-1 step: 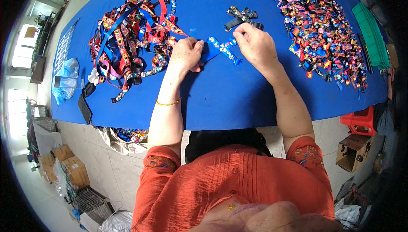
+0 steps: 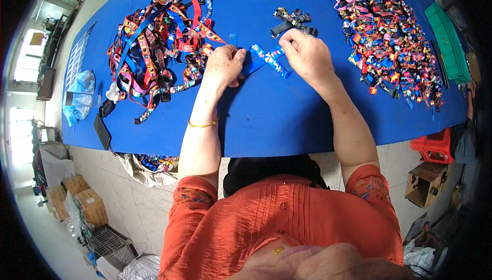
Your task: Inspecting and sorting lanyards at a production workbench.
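The left hand (image 2: 225, 65), curled almost closed, pinched a glossy patterned blue ribbon (image 2: 274, 64) that crossed itself above the smooth blue tablecloth (image 2: 271, 121); the right hand (image 2: 307, 57), thumb and forefinger together, pinched its other side. Outward, a creased cream sack (image 2: 154, 178) held 1 jumble of ribbons (image 2: 154, 163); a green plastic crate (image 2: 446, 44) edged the table.

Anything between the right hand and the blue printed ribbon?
Nothing visible. The right hand has its fingertips right at the upper right end of the blue ribbon, seemingly pinching it. The dark straps lie just beyond that hand, not between.
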Available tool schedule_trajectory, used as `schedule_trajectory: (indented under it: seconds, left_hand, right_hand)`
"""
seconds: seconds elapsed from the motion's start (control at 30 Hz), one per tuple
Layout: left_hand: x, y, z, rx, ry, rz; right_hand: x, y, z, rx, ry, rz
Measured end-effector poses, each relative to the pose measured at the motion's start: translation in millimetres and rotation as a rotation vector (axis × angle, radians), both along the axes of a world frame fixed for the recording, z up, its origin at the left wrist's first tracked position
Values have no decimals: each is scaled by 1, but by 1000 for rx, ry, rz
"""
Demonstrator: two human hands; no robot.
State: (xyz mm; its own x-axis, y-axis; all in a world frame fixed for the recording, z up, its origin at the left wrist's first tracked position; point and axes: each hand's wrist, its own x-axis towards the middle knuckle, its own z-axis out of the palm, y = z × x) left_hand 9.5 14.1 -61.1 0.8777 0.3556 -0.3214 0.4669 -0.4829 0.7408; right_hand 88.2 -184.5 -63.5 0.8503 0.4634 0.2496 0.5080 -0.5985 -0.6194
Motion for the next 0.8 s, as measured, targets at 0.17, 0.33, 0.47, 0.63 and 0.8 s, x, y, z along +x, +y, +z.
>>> schedule_trajectory:
  seconds: [0.17, 0.33, 0.47, 0.63, 0.8]
  left_hand:
    - [1, -2, -14, 355, -286, -24]
    - [-1, -19, -9, 129, -356, -76]
    - [-1, -22, -21, 202, -566, -295]
    - [0, -23, -28, 285, -571, -326]
    - [0, -23, -27, 313, -569, -352]
  right_hand:
    - [-9, 6, -12, 52, -36, 148]
    - [-9, 6, -18, -60, -96, 199]
    - [-10, 4, -15, -61, -94, 223]
    - [-13, 4, -16, -102, -104, 221]
    - [-14, 2, -14, -129, -131, 246]
